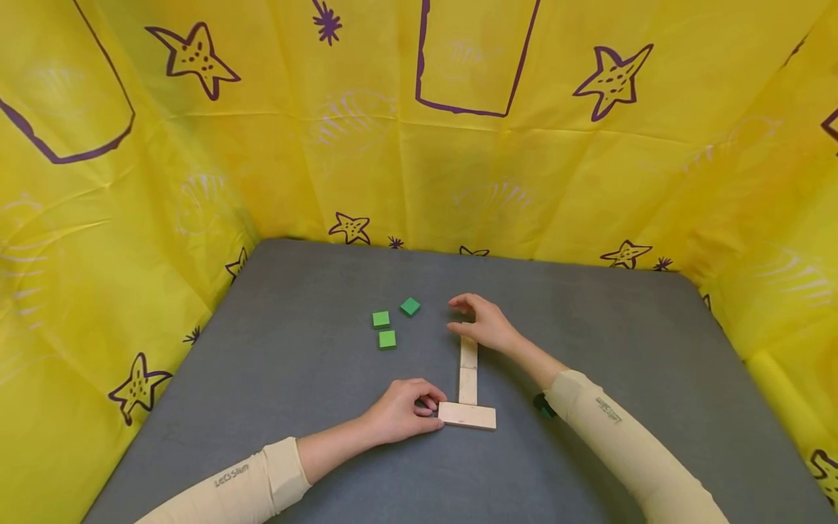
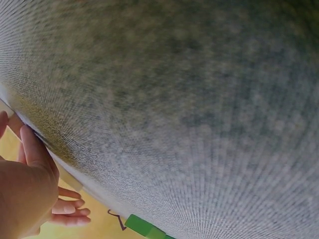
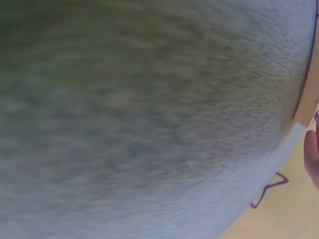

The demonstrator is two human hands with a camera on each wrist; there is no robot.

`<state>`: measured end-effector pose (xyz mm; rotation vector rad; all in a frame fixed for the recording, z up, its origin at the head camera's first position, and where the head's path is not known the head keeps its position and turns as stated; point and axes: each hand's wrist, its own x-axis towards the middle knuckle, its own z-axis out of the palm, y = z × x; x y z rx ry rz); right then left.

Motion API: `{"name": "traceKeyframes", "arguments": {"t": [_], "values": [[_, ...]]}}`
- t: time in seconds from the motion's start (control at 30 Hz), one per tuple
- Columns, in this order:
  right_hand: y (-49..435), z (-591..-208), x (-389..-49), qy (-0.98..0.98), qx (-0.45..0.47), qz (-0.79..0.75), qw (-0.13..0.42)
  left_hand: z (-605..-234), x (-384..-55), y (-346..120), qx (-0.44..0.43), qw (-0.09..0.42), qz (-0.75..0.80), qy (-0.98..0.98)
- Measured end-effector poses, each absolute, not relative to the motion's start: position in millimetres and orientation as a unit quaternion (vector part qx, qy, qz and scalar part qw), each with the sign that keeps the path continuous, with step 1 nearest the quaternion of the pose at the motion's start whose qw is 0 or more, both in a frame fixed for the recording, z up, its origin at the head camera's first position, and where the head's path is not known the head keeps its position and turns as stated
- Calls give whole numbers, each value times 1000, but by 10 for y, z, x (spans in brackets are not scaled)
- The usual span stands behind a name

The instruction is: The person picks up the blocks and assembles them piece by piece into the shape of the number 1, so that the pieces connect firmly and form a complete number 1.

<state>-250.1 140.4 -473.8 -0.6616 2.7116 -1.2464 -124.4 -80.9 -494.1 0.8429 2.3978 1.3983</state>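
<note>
My left hand (image 1: 401,409) holds the left end of a pale wooden block (image 1: 468,415), with thumb and fingertips at its two corners. That block lies crosswise on the grey table. From its far side two narrower-looking wooden blocks run away in a line: a nearer block (image 1: 468,386) and a farther block (image 1: 468,354). My right hand (image 1: 487,325) is over the far end of this line and hides it, thumb and fingers apart with nothing seen between them. In the left wrist view, the left hand (image 2: 30,184) is beside the wood; the right wrist view catches only a fingertip (image 3: 311,157).
Left of the line lie two light green blocks (image 1: 381,319) and a darker green block (image 1: 410,307). The grey table (image 1: 294,327) meets yellow cloth walls (image 1: 366,167) with purple star drawings at the back and sides.
</note>
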Motion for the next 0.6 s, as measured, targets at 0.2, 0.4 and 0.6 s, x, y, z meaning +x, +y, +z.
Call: {"name": "traceKeyframes", "arguments": {"t": [0.2,0.4,0.6], "values": [[1276,-4708,-2587,885,-243,-393,51,-4939,-1245,-811,286,122,477,822],[1149,-4679,-2651,888,-268,-369,53,-4942,-1247,-818,294,114,478,820],[1048,-4663,-2731,895,-269,-350,65,-4949,-1250,-816,296,118,479,818]]}}
